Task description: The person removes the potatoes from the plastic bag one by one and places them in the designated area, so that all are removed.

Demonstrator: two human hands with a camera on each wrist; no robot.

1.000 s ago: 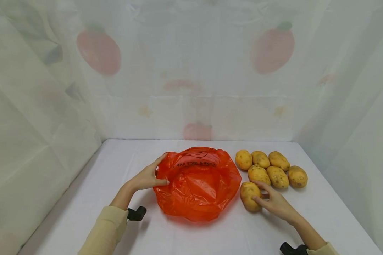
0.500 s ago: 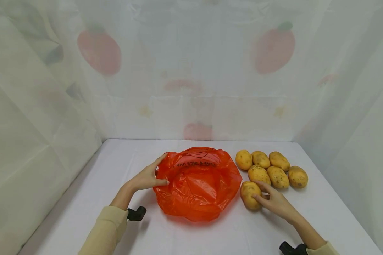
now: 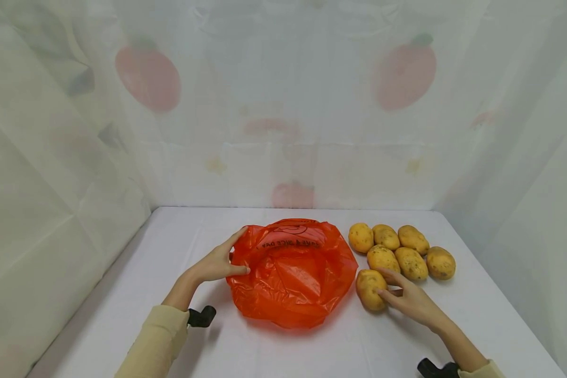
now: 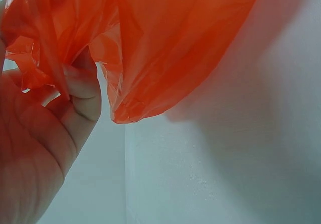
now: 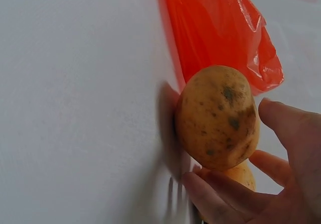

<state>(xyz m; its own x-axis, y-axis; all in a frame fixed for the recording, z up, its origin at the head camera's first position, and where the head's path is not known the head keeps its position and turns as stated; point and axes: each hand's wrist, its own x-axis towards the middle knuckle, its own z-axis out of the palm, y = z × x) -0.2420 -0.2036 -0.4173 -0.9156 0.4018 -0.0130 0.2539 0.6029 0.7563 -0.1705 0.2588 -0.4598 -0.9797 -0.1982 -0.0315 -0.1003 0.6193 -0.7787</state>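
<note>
An orange-red plastic bag [image 3: 293,273] with black printed lettering stands with its mouth spread in the middle of the table. My left hand [image 3: 217,261] grips its left rim, thumb on the inside; in the left wrist view the thin film bunches between the fingers [image 4: 83,91]. Right of the bag, a yellow potato [image 3: 370,290] with dark spots rests on the table. My right hand [image 3: 413,300] is at its right side, fingers around it loosely. The right wrist view has the thumb [image 5: 281,118] slightly off the skin of this potato, the other fingers close below it.
Several more potatoes lie grouped behind the right hand, among them a front one [image 3: 411,263] and one at the right end [image 3: 441,262]. A white cloth covers the table [image 3: 340,346]. Pale fabric with faded fruit prints [image 3: 283,157] hangs behind and at both sides.
My right thumb has drawn back a little to the right across the potato, and the hand has shifted slightly right. The left hand and the bag stay as they were.
</note>
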